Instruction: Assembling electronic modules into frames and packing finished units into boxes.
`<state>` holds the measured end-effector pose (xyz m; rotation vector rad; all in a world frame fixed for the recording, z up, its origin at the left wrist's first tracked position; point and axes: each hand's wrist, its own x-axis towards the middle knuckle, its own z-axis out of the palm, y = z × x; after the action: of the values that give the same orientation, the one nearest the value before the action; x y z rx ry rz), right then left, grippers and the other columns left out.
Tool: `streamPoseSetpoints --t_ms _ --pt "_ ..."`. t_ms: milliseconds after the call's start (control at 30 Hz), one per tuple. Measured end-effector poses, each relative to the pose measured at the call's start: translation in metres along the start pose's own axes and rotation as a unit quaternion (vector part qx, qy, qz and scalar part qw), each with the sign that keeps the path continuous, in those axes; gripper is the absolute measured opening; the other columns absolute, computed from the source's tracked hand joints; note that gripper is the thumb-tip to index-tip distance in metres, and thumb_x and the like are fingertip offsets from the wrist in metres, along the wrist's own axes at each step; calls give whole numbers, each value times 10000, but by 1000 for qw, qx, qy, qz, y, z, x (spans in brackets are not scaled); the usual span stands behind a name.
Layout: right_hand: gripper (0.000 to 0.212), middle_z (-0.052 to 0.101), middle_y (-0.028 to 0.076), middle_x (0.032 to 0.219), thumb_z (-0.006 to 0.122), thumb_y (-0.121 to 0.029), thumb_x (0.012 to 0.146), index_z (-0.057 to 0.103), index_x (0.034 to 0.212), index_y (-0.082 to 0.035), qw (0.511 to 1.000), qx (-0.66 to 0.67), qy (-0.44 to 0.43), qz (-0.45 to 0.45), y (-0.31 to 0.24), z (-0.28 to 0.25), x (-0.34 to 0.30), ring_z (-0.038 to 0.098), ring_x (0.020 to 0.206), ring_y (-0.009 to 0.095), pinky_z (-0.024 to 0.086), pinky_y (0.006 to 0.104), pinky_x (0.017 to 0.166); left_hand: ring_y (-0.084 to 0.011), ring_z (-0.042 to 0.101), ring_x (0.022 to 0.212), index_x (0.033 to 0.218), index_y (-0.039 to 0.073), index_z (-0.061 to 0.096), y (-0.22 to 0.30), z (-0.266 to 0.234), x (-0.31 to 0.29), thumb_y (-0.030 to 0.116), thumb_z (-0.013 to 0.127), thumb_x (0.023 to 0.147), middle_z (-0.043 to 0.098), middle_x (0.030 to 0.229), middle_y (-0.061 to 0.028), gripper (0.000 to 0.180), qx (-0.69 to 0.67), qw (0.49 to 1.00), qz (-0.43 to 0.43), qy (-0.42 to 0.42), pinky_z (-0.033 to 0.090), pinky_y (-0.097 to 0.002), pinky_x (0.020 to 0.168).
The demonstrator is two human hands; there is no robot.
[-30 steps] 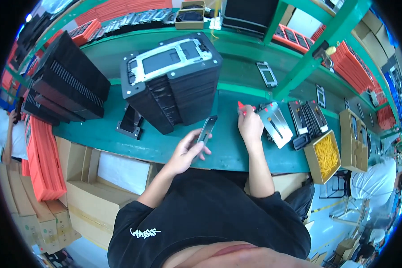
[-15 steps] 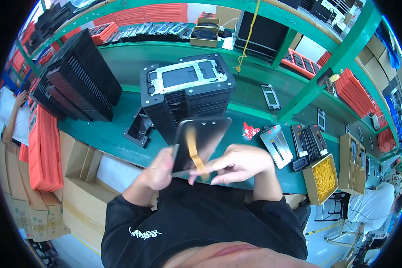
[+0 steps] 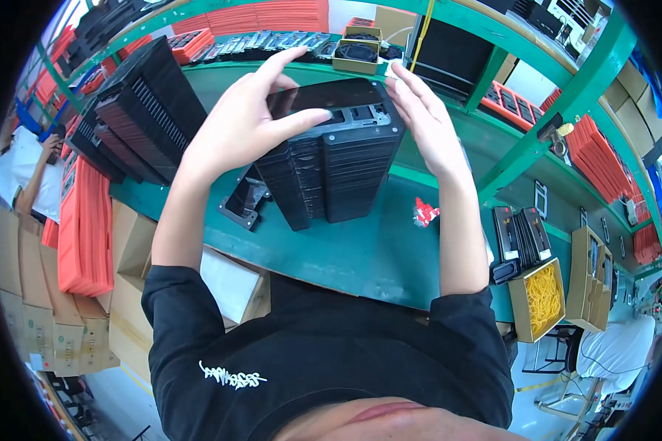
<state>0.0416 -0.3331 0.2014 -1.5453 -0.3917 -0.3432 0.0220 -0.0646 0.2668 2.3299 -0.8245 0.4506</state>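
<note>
Workshop bench, green-painted flat top [image 3: 324,257], backed by green metal shelving [image 3: 596,73].

Centre: one tall stack of black rectangular trays [image 3: 357,169], upright. On top, one dark glossy thin flat panel [image 3: 338,94]; a silver-coloured slotted metal frame [image 3: 371,116] shows along its near-right edge.

My left hand [image 3: 246,121]: wide open, thumb and forefinger spread over the panel's left end, thumb at its near edge; closed round nothing I can see. My right hand [image 3: 430,125]: open, fingers extended and nearly together, at the panel's right end; whether the fingertips touch it I cannot tell.

Obstructions: my left hand covers the panel's left end; my right forearm crosses the bench right of the stack.

Left of the stack: one loose black moulded tray [image 3: 246,202], just beside it; farther left, a second tall black stack [image 3: 151,110] and a leaning pile of orange-red trays [image 3: 84,235]. Near left, below the bench edge: a white flat sheet [image 3: 228,287] in an open cardboard box.

Right: one small red-and-white heap [image 3: 424,212], between stack and forearm; black slim plates [image 3: 522,235], side by side; one cardboard box of yellow loops [image 3: 544,301]; one divided cardboard box [image 3: 585,287] beyond.

Far: a row of silver-and-black frames [image 3: 265,44] on the shelf; one small cardboard box of black coils [image 3: 357,54]; one hanging yellow cord [image 3: 421,37].
</note>
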Motion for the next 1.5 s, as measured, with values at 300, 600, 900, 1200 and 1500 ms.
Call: streamPoseSetpoints --t_ms 300,600,900,1200,1500 --pt "531 522 50 1442 556 -313 1052 466 1527 -94 975 108 -34 191 9 -11 -1 496 1261 161 368 301 1096 -256 644 930 1547 116 401 6 27 18 403 823 820 681 1036 -151 888 29 999 20 -12 512 -363 872" --pt "673 476 96 1486 647 -349 996 404 1560 -72 985 43 -61 159 -2 2 -7 479 1283 181 351 316 1107 -306 675 1030 1548 129 403 0 22 5 394 857 768 696 1106 -178 940 27 998 38 38 507 -385 959" --pt "741 441 154 1516 668 -364 984 355 1577 -49 988 15 -46 149 -2 3 -10 462 1300 196 340 316 1113 -290 674 1063 1544 122 408 2 24 1 360 867 758 705 1141 -172 940 9 999 14 43 501 -383 982" --pt "665 537 72 1357 615 -284 1018 353 1573 -25 986 28 -45 155 -5 11 -12 490 1102 116 378 258 1017 -250 629 1180 1496 74 474 -11 18 -9 302 801 833 662 1274 -183 774 -38 998 -11 57 440 -370 1062" --pt "567 567 37 1288 599 -204 1022 426 1528 -14 992 4 -31 125 -3 13 -11 517 1041 95 398 228 973 -210 564 1212 1281 22 648 -75 39 -48 97 557 918 560 1401 -145 382 -350 934 -31 62 394 -309 1071"
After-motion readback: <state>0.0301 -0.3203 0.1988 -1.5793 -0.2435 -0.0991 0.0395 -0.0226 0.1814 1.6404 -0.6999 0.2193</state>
